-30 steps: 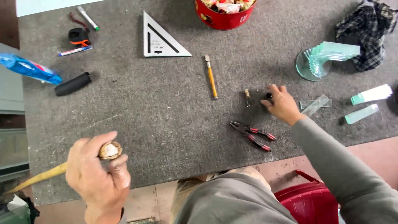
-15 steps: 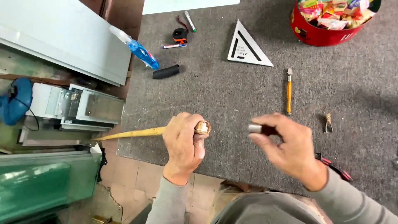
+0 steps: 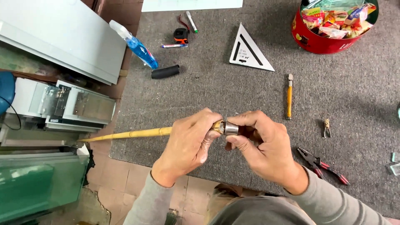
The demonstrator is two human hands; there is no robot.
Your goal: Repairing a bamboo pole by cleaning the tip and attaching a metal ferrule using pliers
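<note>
Out past the table's (image 3: 208, 87) left edge a long yellow bamboo stick (image 3: 133, 134) juts over the floor, and the left hand (image 3: 189, 143) is wrapped tight round its near end, close to the front edge, seemingly to keep it from turning. The right hand (image 3: 260, 146) pinches a small silver metal cap (image 3: 231, 128) in curled fingers, set against the stick's tip. Red-handled pliers (image 3: 323, 164) lie just right of that hand, a yellow-handled cutter (image 3: 288, 96) farther back.

Yellow bamboo stick (image 3: 137, 133), near level, its right end meeting a small silver metal cap (image 3: 231, 128).
</note>
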